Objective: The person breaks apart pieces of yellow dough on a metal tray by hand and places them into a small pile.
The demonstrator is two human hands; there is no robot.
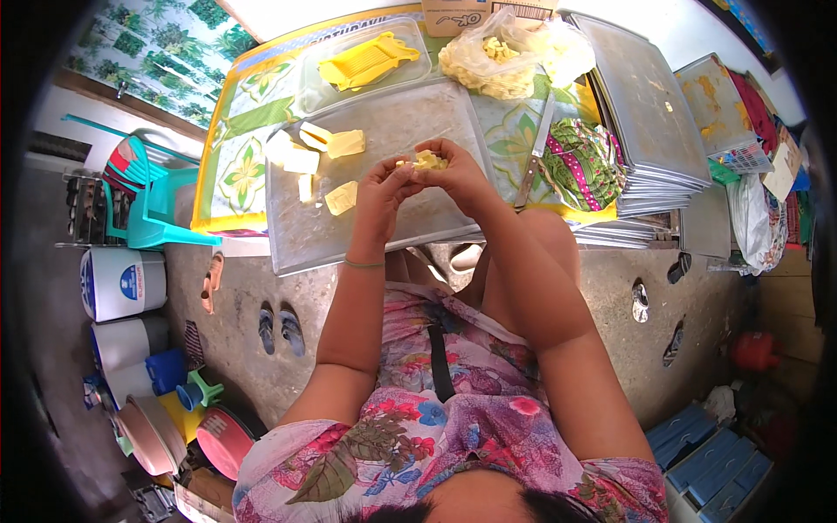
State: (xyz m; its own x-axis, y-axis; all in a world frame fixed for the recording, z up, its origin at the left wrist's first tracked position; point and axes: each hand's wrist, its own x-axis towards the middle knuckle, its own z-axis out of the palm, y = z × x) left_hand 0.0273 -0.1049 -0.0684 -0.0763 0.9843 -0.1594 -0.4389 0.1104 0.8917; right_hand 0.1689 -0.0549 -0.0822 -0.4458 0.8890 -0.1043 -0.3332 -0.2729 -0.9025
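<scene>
Over a grey metal tray (414, 109), my left hand (384, 185) and my right hand (457, 181) meet with fingers curled together. Between them is a small cluster of pale yellow pieces (428, 160), partly hidden by the fingers. To the left on the tray lie several smooth pale yellow blocks (346, 144), one of them a separate slab (342, 198) close to my left wrist. Whether they are cheese, butter or something else, I cannot tell. Beyond the hands, an opened clear plastic bag (488, 74) holds many small yellow pieces.
A yellow plastic slotted board (368, 61) rests in a clear container (307, 94) at the back. Right of the tray lie a long knife (535, 157) and a green patterned cloth bundle (582, 166). Stacked metal trays (641, 96) stand farther right. A teal chair (161, 205) is at left.
</scene>
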